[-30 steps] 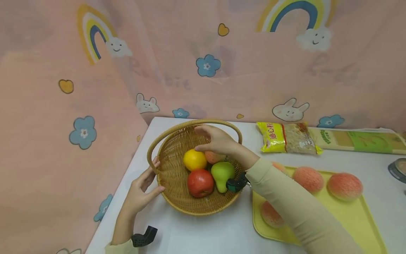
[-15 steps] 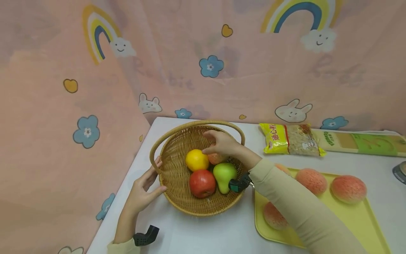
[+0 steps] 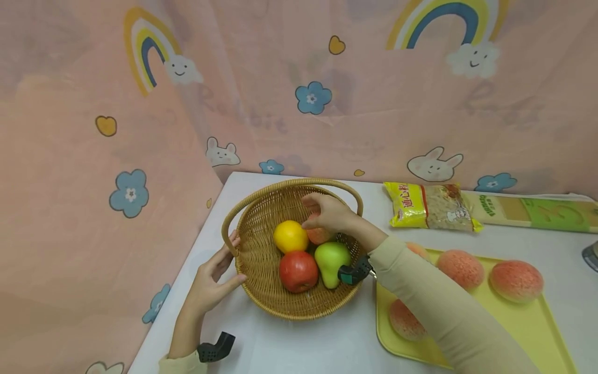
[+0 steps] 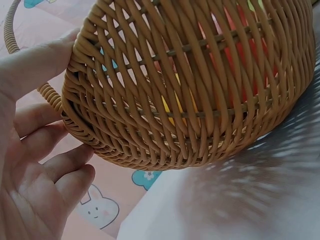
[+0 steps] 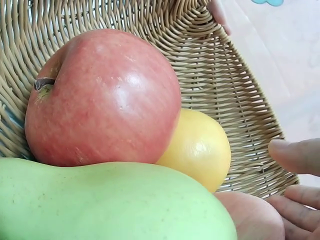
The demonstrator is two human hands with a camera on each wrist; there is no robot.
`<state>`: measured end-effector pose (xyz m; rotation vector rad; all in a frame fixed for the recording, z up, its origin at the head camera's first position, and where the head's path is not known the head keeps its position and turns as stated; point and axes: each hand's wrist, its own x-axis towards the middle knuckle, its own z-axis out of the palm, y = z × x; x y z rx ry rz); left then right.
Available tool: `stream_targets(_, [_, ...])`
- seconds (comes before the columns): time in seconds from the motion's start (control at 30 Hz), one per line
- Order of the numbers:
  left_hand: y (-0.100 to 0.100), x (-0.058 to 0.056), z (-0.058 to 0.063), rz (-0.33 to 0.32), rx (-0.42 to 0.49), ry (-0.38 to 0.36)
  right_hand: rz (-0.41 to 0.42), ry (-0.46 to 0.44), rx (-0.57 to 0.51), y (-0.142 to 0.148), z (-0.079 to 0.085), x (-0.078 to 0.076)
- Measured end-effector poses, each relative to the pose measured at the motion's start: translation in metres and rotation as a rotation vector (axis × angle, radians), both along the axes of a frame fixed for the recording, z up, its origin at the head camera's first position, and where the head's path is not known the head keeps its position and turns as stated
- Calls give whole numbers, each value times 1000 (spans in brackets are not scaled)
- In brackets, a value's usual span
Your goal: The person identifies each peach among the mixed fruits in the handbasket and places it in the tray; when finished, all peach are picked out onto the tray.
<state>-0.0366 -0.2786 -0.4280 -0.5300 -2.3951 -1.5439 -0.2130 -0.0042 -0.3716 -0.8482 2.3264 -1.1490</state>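
Note:
A round wicker basket [image 3: 261, 280] with a hoop handle stands at the table's left. Inside are a yellow round fruit [image 3: 290, 237], a red apple [image 3: 298, 271], a green pear [image 3: 333, 259] and a peach [image 3: 320, 237]. My left hand [image 3: 207, 285] holds the basket's left rim, its thumb in front and its fingers behind, near the handle's foot. My right hand [image 3: 329, 213] is inside the basket over the peach, partly hiding it. In the right wrist view its thumb stands apart from its fingers, which are at the peach's edge [image 5: 252, 217].
To the right, a yellow tray [image 3: 504, 332] bears several peach-coloured fruits [image 3: 516, 281], partly under my right sleeve. Behind it lie a yellow-ended bag of pasta [image 3: 432, 206] and a long green-and-beige packet [image 3: 537, 212]. A dark round object [image 3: 590, 256] is cut off at the right edge.
My right hand has come down closer to the peach, and its fingers have drawn in somewhat. My left hand has stayed at the basket's rim. The whole view has shifted slightly.

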Motion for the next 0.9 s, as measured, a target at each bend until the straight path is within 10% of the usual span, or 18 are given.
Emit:
stream_targets(0.27, [-1, 0, -1, -8, -1, 8, 77, -98, -64, 3, -3, 1])
stream_targets(0.9, [1, -2, 1, -4, -11, 18, 96, -82, 176, 5, -5, 3])
